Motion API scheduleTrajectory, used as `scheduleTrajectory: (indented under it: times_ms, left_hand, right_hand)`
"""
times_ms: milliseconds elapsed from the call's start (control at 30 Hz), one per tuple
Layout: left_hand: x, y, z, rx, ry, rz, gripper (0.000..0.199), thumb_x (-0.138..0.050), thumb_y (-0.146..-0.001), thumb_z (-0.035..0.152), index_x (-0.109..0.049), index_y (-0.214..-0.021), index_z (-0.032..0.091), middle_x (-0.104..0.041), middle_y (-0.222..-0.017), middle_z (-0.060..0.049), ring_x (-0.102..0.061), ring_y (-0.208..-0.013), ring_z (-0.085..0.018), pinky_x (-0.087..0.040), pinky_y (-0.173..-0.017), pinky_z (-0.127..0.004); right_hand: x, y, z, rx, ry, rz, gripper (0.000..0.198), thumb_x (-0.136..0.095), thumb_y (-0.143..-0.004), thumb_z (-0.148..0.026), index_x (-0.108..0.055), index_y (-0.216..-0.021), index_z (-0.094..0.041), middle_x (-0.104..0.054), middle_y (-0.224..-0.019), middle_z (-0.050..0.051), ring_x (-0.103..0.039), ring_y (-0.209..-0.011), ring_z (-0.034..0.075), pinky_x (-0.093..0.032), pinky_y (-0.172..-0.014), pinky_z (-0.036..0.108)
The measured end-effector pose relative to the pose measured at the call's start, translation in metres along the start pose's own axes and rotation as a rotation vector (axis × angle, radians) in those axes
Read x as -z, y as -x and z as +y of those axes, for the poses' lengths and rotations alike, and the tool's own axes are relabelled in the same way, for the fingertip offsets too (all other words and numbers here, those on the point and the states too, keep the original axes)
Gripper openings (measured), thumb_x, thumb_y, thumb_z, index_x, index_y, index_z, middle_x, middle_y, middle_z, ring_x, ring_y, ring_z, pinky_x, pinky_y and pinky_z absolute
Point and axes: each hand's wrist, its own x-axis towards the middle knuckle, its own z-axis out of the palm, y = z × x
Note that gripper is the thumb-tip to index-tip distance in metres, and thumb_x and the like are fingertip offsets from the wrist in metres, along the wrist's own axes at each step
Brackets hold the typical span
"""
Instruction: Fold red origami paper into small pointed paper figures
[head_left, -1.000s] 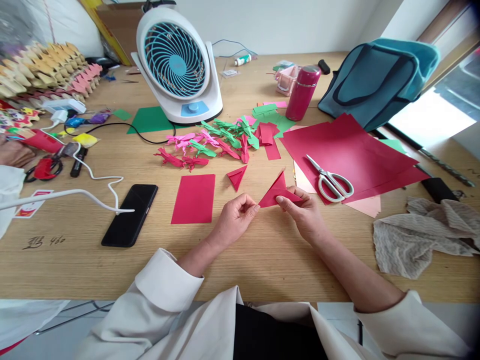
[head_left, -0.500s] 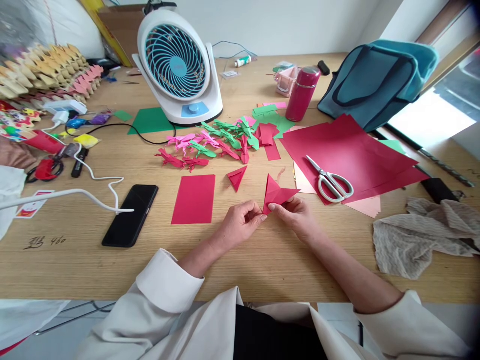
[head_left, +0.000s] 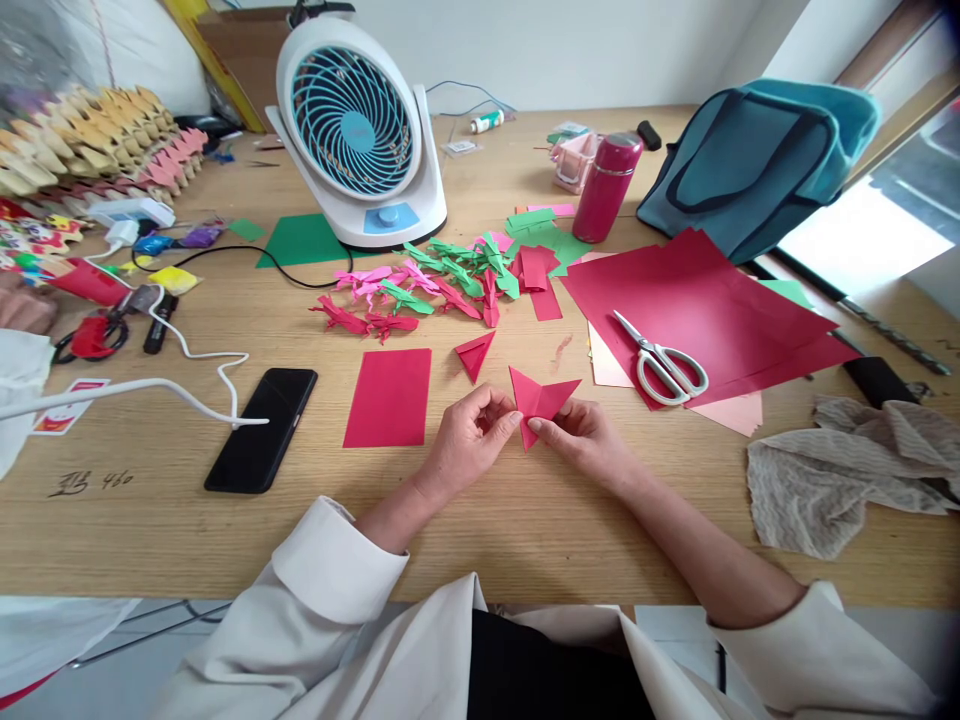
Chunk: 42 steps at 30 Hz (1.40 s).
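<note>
A folded red paper [head_left: 541, 398] with several pointed corners is pinched between both hands, just above the table. My left hand [head_left: 480, 425] grips its left side between thumb and curled fingers. On the right side, my right hand [head_left: 589, 435] holds it with the thumb on top and fingers behind. Just beyond the hands lies a small folded red triangle [head_left: 475, 354]. A flat red paper rectangle [head_left: 388, 398] rests left of my left hand. Farther back is a cluster of folded paper figures [head_left: 450, 270] in green, pink and red.
White-handled scissors [head_left: 667, 365] lie on large red sheets [head_left: 705, 300] at the right. A black phone [head_left: 261, 430] and white cable [head_left: 135, 385] are on the left. Behind stand a fan [head_left: 356, 130], a red flask [head_left: 606, 190] and a blue bag [head_left: 750, 165]. A cloth [head_left: 810, 480] lies right.
The folded paper has turned and shifted slightly left and nearer to me, and a lower point now shows between my thumbs. My left hand has moved a little up and left.
</note>
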Motion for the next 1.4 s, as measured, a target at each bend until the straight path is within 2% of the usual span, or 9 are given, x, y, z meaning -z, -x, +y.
scheduleTrajectory:
  times_ms: [167, 333, 533, 667, 800, 967, 1133, 1400]
  left_hand:
    - [0.0, -0.001, -0.001, 0.001, 0.037, 0.007, 0.014, -0.061, -0.087, 0.03, -0.055, -0.083, 0.018, -0.057, -0.076, 0.0, -0.054, -0.069, -0.011, -0.045, -0.065, -0.022]
    - [-0.001, -0.001, -0.002, 0.018, 0.051, 0.014, 0.013, -0.062, -0.086, 0.029, -0.057, -0.085, 0.018, -0.06, -0.078, 0.0, -0.056, -0.071, -0.011, -0.046, -0.065, -0.022]
    - [-0.001, -0.002, -0.002, 0.042, 0.109, -0.006, 0.011, -0.061, -0.086, 0.027, -0.056, -0.087, 0.017, -0.06, -0.079, -0.001, -0.058, -0.073, -0.012, -0.046, -0.065, -0.022]
    - [0.0, -0.003, -0.002, 0.038, 0.086, 0.03, 0.01, -0.061, -0.086, 0.027, -0.057, -0.087, 0.017, -0.06, -0.079, -0.001, -0.057, -0.072, -0.012, -0.046, -0.066, -0.022]
    - [0.001, -0.003, -0.002, 0.034, 0.031, 0.043, 0.009, -0.059, -0.087, 0.027, -0.06, -0.086, 0.018, -0.06, -0.077, 0.0, -0.056, -0.071, -0.012, -0.046, -0.067, -0.022]
    - [0.004, -0.004, 0.001, 0.031, -0.01, 0.07, 0.012, -0.056, -0.09, 0.028, -0.061, -0.087, 0.018, -0.06, -0.079, 0.0, -0.054, -0.07, -0.011, -0.044, -0.067, -0.022]
    - [0.008, -0.007, 0.001, 0.027, -0.077, 0.145, 0.016, -0.055, -0.09, 0.032, -0.06, -0.086, 0.017, -0.059, -0.085, -0.002, -0.056, -0.078, -0.013, -0.044, -0.067, -0.022]
    - [0.006, -0.007, -0.001, 0.03, -0.176, 0.052, 0.021, -0.059, -0.088, 0.036, -0.058, -0.078, 0.018, -0.058, -0.073, 0.0, -0.051, -0.066, -0.012, -0.04, -0.062, -0.023]
  right_hand:
    - [0.001, 0.002, 0.0, -0.004, 0.119, -0.039, 0.027, -0.072, -0.08, -0.043, -0.074, -0.084, -0.017, -0.071, -0.075, 0.002, -0.062, -0.069, 0.018, -0.049, -0.064, 0.029]
    - [0.003, 0.001, 0.006, 0.049, 0.139, -0.062, 0.029, -0.072, -0.08, -0.041, -0.075, -0.097, -0.017, -0.073, -0.085, 0.003, -0.065, -0.077, 0.019, -0.051, -0.069, 0.03]
    - [0.001, 0.003, 0.003, 0.04, 0.101, -0.075, 0.026, -0.073, -0.08, -0.043, -0.073, -0.09, -0.019, -0.072, -0.083, 0.003, -0.065, -0.082, 0.02, -0.051, -0.073, 0.03]
    - [0.004, 0.003, -0.003, 0.027, 0.102, 0.032, 0.025, -0.07, -0.082, -0.044, -0.066, -0.089, -0.02, -0.066, -0.079, 0.0, -0.059, -0.073, 0.015, -0.047, -0.066, 0.025]
    - [0.007, -0.001, -0.003, 0.013, 0.01, 0.184, 0.03, -0.073, -0.078, -0.048, -0.062, -0.085, -0.021, -0.059, -0.072, -0.001, -0.051, -0.063, 0.013, -0.041, -0.057, 0.024]
    - [0.007, -0.005, 0.003, 0.0, -0.079, 0.171, 0.029, -0.075, -0.078, -0.043, -0.06, -0.092, -0.023, -0.057, -0.07, -0.003, -0.048, -0.06, 0.011, -0.039, -0.055, 0.024]
    - [0.009, -0.005, 0.003, 0.081, -0.042, 0.261, 0.03, -0.074, -0.08, -0.038, -0.056, -0.1, -0.023, -0.055, -0.068, -0.005, -0.045, -0.057, 0.01, -0.034, -0.052, 0.023]
    - [0.013, -0.007, 0.004, 0.105, 0.025, 0.327, 0.037, -0.072, -0.079, -0.041, -0.052, -0.105, -0.024, -0.051, -0.065, -0.006, -0.042, -0.055, 0.011, -0.032, -0.052, 0.024]
